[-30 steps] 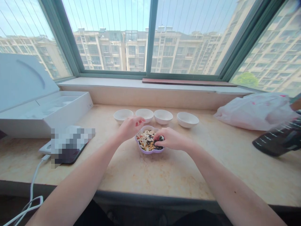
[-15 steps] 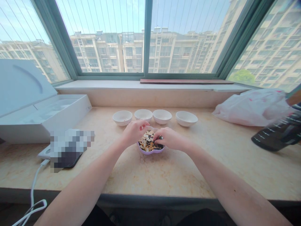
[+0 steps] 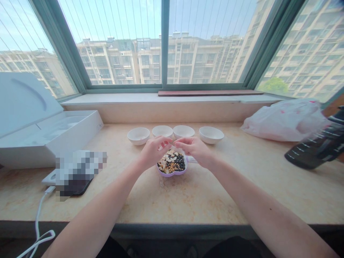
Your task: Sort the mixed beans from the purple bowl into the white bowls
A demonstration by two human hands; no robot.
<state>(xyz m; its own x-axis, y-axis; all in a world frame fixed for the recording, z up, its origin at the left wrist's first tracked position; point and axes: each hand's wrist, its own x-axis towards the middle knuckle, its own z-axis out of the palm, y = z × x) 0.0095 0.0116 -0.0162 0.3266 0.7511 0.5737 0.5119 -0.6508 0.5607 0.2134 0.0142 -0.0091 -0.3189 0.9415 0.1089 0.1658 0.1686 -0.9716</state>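
White box (image 3: 73,132): left end of the counter (image 3: 188,204), lid raised.
Leftmost bowl (image 3: 138,142): toward the back edge, first of four white ones; looks hard and smooth, perhaps ceramic. Brittle if so; rim is the place to hold.
Left hand (image 3: 156,149): above the far-left side of the purple dish (image 3: 166,175), fingers curled inward; can't tell whether they grip anything.
Purple dish: mid-counter, between front edge and bowls. Probably thin plastic, light, fairly stiff; I'd take it by opposite lobes of the rim and keep it level, the load being loose.
Mixed pieces (image 3: 173,163): in the dish, pale flat ones mostly left, black ones right, yellow toward the front. Likely dry, very light. Flat ones should pinch by their edges and might snap; small ones look apt to slip and roll.
Right hand (image 3: 195,150): thumb and forefinger drawn together above the dish's far rim, near the left fingertips; anything between them is too small to make out.
Plastic bag (image 3: 283,122): slumped near the back right corner; soft.
Dark bottle (image 3: 309,154): right end, tilted.
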